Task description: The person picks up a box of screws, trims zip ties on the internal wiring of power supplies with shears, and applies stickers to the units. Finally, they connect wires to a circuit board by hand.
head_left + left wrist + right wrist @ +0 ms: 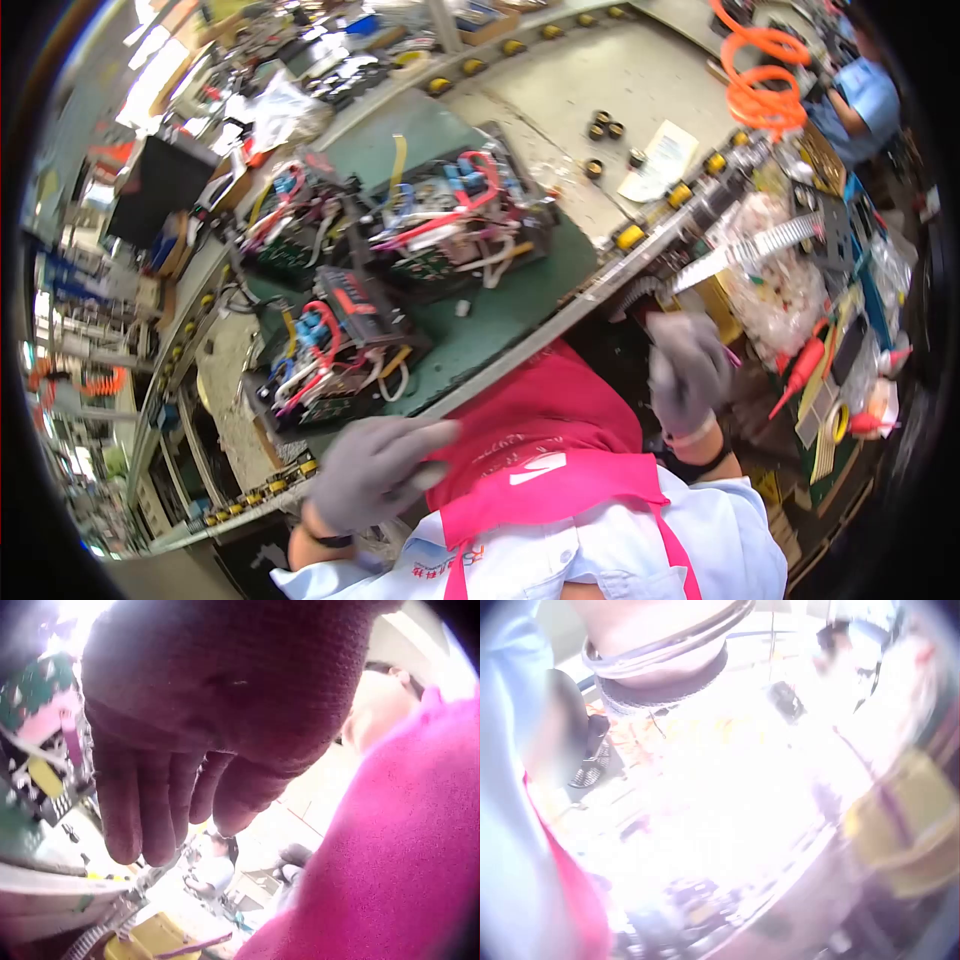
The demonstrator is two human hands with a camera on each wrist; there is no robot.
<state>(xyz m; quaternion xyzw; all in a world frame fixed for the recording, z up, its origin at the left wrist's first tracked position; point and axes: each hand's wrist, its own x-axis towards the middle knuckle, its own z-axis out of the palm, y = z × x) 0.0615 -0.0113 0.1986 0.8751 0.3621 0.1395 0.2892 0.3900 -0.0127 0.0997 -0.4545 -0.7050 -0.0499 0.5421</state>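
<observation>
In the head view, the gloved left hand is held in front of the pink apron, fingers extended, near the lowest black unit with wires. In the left wrist view this hand shows its palm, fingers straight, holding nothing. The gloved right hand is raised at the right of the apron, beside the bench edge; whether something is between its fingers cannot be made out. A thin purple item shows just beside it. Glare washes out the right wrist view, where the hand itself cannot be distinguished.
Two more wired units stand on the green board. Rollers line the bench edge. At the right are a yellow bin, a bag of parts and a red bottle. Another person is at the upper right.
</observation>
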